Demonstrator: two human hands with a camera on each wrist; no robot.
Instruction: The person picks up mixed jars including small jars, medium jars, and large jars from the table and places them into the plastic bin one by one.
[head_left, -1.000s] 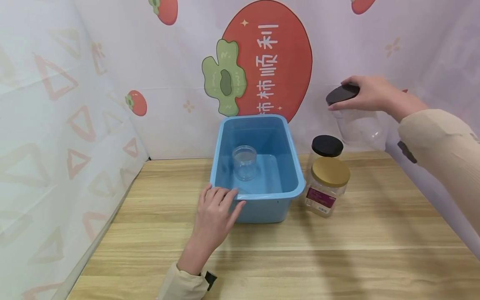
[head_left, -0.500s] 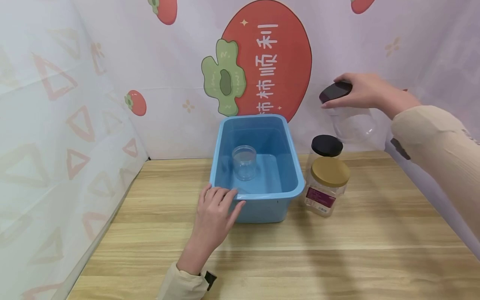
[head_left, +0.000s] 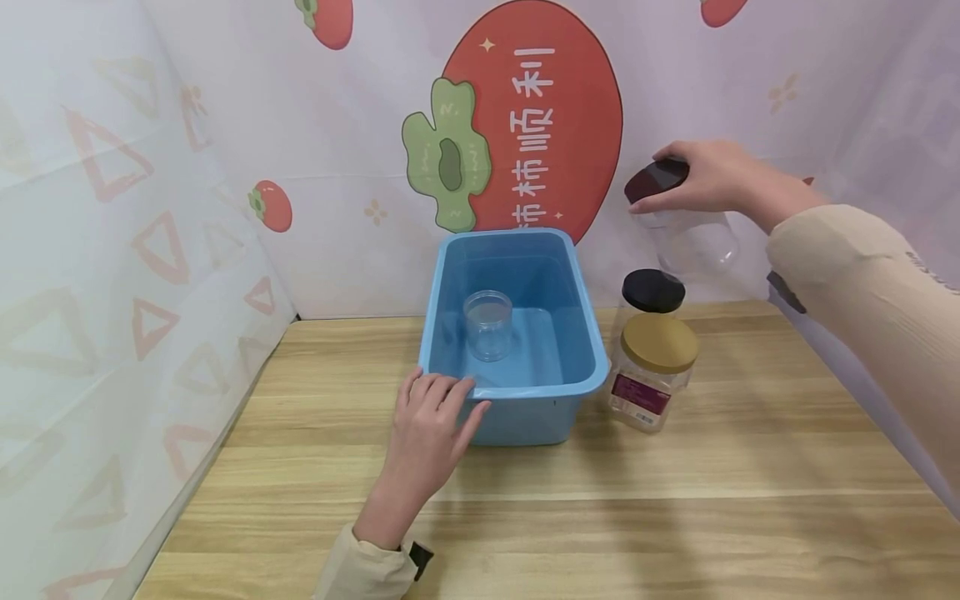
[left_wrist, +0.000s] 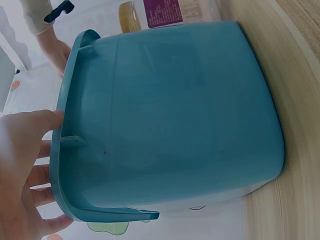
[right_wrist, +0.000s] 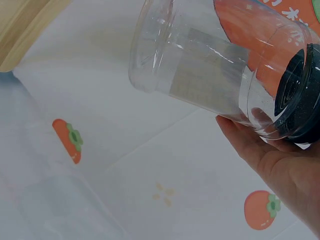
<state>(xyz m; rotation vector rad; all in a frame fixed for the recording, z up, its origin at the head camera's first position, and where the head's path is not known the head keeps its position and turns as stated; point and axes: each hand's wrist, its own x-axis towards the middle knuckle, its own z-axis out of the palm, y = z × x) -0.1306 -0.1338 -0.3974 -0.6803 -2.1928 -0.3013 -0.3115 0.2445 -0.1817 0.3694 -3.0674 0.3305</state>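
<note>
My right hand (head_left: 720,177) holds a clear plastic jar (head_left: 693,246) by its black lid (head_left: 654,180), tilted in the air at the right. In the right wrist view the jar's see-through body (right_wrist: 200,65) looks empty, with a pale label on it. My left hand (head_left: 431,425) grips the near rim of a blue plastic bin (head_left: 540,391); the left wrist view has the thumb on the outer side and fingers across the rim. Inside the bin stands a small clear jar (head_left: 489,329) without a lid.
Right of the bin, a gold-lidded jar (head_left: 660,343) with a purple label stands in front of a black-lidded jar (head_left: 653,291), partly hiding it. Both are on the wooden table (head_left: 300,467). A white cloth printed with persimmons (head_left: 337,250) hangs behind and along the sides.
My right hand has carried the black-lidded jar left and slightly up, toward the bin, with its lid tipping further leftward. The left hand and bin have stayed in place.
</note>
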